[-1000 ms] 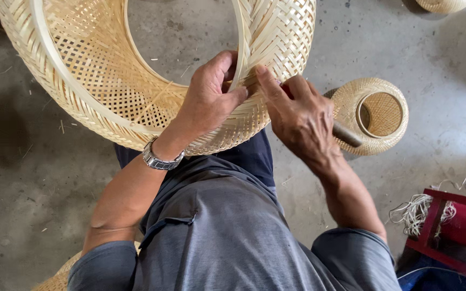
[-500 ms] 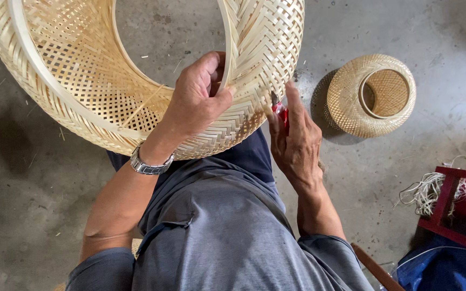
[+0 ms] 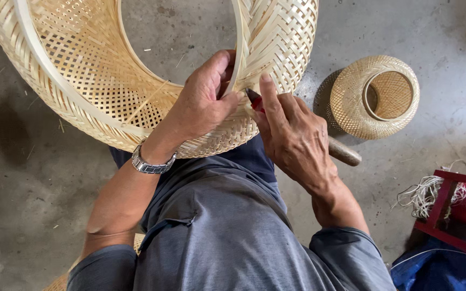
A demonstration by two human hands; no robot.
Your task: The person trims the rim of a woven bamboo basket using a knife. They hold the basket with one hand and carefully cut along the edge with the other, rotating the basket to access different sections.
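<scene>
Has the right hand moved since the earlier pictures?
Yes. The right hand slid from the inner rim down the large woven basket, toward the small basket.

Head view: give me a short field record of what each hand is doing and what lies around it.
Left hand: grips the inner rim of the large woven bamboo basket, thumb on the outside weave.
Right hand: holds a small red-handled tool with its tip against the basket's weave, forefinger stretched along it.
Basket position: tilted on the person's lap, opening towards the camera.
Wrist: metal watch on the left arm.
Floor, right: small woven basket, and a wooden handle partly behind the right hand.
Far right: red frame with pale fibre strands.
</scene>
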